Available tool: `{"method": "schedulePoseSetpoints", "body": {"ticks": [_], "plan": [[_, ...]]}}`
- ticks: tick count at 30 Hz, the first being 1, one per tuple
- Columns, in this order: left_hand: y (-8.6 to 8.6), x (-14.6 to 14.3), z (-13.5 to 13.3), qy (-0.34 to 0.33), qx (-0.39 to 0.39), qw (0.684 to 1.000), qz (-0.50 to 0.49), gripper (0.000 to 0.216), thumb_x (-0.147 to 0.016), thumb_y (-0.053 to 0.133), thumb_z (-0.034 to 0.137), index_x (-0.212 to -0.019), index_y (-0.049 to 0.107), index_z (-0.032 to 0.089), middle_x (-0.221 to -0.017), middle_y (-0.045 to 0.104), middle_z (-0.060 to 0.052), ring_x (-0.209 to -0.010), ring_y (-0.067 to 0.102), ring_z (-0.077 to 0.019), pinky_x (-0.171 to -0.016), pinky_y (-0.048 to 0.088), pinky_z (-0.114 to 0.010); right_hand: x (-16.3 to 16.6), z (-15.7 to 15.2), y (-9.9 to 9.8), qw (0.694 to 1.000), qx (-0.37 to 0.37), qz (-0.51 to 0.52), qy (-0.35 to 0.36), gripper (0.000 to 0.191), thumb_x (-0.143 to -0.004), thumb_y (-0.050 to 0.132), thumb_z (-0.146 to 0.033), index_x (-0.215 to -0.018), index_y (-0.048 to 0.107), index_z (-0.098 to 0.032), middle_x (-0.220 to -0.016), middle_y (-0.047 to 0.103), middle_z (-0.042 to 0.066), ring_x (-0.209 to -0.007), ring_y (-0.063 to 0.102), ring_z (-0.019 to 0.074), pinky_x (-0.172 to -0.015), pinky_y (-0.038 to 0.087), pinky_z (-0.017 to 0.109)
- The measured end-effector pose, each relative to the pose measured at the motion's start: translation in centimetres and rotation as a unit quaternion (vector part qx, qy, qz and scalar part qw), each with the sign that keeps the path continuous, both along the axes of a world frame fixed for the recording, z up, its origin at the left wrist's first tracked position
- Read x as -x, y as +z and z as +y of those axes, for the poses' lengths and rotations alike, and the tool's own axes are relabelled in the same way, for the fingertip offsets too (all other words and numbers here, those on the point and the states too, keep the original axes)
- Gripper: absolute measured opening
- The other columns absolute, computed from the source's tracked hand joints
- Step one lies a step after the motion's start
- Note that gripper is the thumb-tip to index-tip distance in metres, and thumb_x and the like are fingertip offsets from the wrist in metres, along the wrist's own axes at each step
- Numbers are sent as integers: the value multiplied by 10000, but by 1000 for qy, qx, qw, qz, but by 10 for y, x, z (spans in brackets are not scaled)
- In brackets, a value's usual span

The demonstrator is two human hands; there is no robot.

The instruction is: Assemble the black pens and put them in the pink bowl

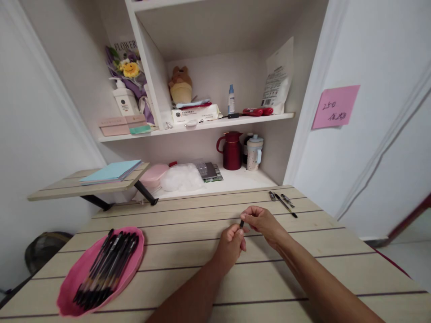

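Observation:
Over the middle of the table, my left hand (pixel 233 238) and my right hand (pixel 257 218) meet at a short black pen part (pixel 242 223). The thumb and fingers of my right hand pinch its upper end. My left hand is closed round the lower end, so most of it is hidden and I cannot tell which part of a pen it is. Beyond my right hand lie a pen (pixel 286 206) without a cap showing, a dark pen cap (pixel 272 196) and some small clear-and-dark pen pieces (pixel 288 200).
A pink tray (pixel 65 287) heaped with black pens (pixel 107 264) stands at the left on the slatted table (pixel 175 251). Behind it, a raised shelf (pixel 47 193) bears blue paper (pixel 112 171). A red jug (pixel 232 152) and a lidded cup (pixel 255 153) stand in the cabinet.

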State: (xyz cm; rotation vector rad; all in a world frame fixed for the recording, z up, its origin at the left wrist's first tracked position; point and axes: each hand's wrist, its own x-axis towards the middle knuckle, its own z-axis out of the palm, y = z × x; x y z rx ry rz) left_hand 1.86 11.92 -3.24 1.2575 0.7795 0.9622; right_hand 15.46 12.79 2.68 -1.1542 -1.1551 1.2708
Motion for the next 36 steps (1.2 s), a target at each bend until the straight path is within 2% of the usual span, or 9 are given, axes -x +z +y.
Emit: {"method": "schedulePoseSetpoints", "body": {"ticks": [5, 11, 16, 21, 27, 31, 34, 35, 36], "plan": [[0, 1, 0, 0, 12, 1000, -3, 398, -763, 492, 498, -924, 531, 136, -444, 455, 75, -304, 215, -18, -357, 123, -185, -3, 0, 0, 998, 10, 31, 45, 312, -578, 709, -378, -782, 612, -163, -576, 553, -33, -438, 387, 52, -413, 231, 199], [-1, 0, 1, -5, 3, 1000, -5, 400, -756, 496, 505, -908, 536, 137, -434, 456, 75, -293, 210, -18, -350, 126, -183, -1, 3, -7, 1000, 2, 7, -2, 290, -565, 712, -375, -622, 510, -174, -419, 440, -72, -382, 290, 44, -388, 167, 201], [1, 0, 1, -7, 12, 1000, -8, 369, -765, 494, 481, -907, 525, 141, -432, 448, 79, -290, 206, -17, -348, 123, -182, 1, 0, -2, 999, 12, 26, 41, 307, -589, 687, -422, -699, 553, -168, -487, 499, -51, -418, 381, 58, -403, 203, 198], [3, 0, -1, -8, 13, 1000, 3, 398, -759, 491, 508, -906, 524, 140, -439, 446, 80, -301, 208, -17, -348, 121, -181, 1, 1, -3, 1000, 12, 7, 1, 338, -559, 714, -422, -586, 488, -173, -406, 442, -69, -375, 302, 40, -388, 169, 198], [3, 0, 0, -9, 14, 1000, -4, 398, -753, 498, 519, -884, 518, 144, -444, 446, 79, -305, 215, -16, -349, 123, -183, 2, -3, 1, 999, 16, 17, 42, 331, -611, 674, -467, -708, 578, -165, -474, 499, -45, -418, 388, 64, -403, 220, 199], [2, 0, 0, -9, 22, 1000, -6, 391, -756, 501, 509, -885, 523, 140, -446, 451, 76, -303, 211, -13, -347, 113, -181, -2, -2, 0, 998, -6, -21, 60, 324, -626, 667, -464, -700, 580, -161, -491, 516, -33, -424, 387, 68, -402, 214, 200], [3, 0, -2, 0, 31, 999, -18, 396, -745, 515, 510, -886, 524, 140, -446, 447, 78, -299, 207, -11, -343, 107, -178, -20, 16, 2, 990, -15, -87, 108, 344, -670, 637, -440, -881, 610, -170, -681, 621, 20, -518, 496, 100, -440, 287, 202], [4, 0, -2, 5, 36, 999, -24, 398, -744, 515, 510, -889, 525, 140, -448, 446, 78, -296, 205, -11, -341, 105, -177, -29, 26, 3, 986, -21, -139, 91, 340, -692, 618, -421, -934, 607, -182, -758, 642, 38, -554, 528, 113, -462, 317, 210], [5, 0, -3, 9, 41, 999, -29, 395, -746, 512, 508, -893, 525, 142, -452, 447, 78, -293, 204, -11, -338, 104, -176, -39, 37, 5, 976, -26, -212, 33, 292, -724, 583, -391, -925, 611, -182, -778, 649, 50, -570, 547, 125, -480, 333, 221]]}}
